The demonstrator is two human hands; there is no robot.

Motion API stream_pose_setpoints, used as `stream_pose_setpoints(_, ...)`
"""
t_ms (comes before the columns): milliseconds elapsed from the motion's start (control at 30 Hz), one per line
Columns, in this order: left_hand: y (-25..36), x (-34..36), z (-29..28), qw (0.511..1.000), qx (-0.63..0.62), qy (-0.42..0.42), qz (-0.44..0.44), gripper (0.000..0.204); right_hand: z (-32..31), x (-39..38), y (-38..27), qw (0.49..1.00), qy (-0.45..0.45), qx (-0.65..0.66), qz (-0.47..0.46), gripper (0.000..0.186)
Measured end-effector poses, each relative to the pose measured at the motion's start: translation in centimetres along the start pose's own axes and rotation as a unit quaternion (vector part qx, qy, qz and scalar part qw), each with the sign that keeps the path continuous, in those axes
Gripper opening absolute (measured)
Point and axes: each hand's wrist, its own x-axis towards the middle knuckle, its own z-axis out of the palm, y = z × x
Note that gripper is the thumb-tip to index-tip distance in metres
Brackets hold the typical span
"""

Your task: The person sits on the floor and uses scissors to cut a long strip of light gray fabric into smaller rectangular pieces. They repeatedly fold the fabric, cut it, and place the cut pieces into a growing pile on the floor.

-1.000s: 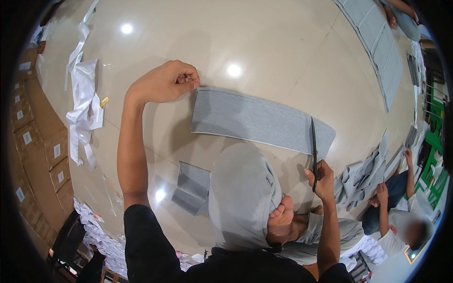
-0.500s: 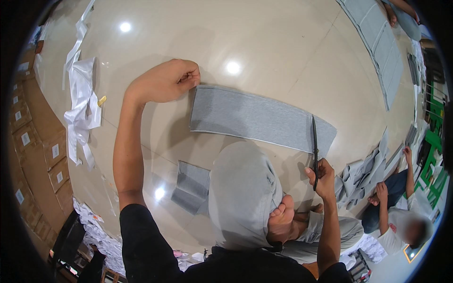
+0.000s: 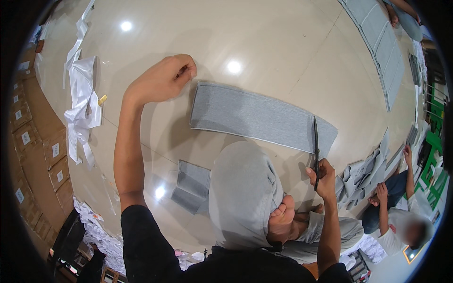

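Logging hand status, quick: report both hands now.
Left hand: curled beside the long grey fabric strip; grip can't be told.
Right hand: closed, holding slim black scissors.

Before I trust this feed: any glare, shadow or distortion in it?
Head view: three white glare spots on the floor; head view: soft shadow left of the long grey fabric strip; head view: fisheye bend, cardboard boxes curving along the dark rim.

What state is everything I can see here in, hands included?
Left hand: curled, near the strip's corner; grip unclear
Right hand: closed around the scissors
Black scissors: held, blade across the strip's right end
Long grey strip: spread out lengthwise
Small grey cloth: creased
White satin strips: rumpled, twisted
Cardboard boxes: stacked
Grey pieces at right: bunched
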Motion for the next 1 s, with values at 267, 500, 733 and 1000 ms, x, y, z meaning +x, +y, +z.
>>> stream_pose_setpoints(267,-0.4,-0.1,-0.3,0.998,-0.029,-0.048,0.023,0.016,0.0,0.0,-0.8,1.000,-0.003,0.016,-0.003,0.040)
stream_pose_setpoints(500,0.4,0.4,-0.4,0.997,-0.035,-0.070,-0.009,0.015,0.1,0.0,-0.5,1.000,-0.002,0.022,0.002,0.041)
stream_pose_setpoints(733,0.5,0.6,-0.4,0.996,-0.012,-0.082,-0.021,0.014,-0.1,0.0,-0.2,1.000,-0.004,0.002,-0.004,0.040)
stream_pose_setpoints(1000,0.2,0.1,-0.1,0.997,0.050,-0.045,0.028,0.014,-0.1,0.0,-0.1,1.000,-0.002,0.008,0.001,0.039)
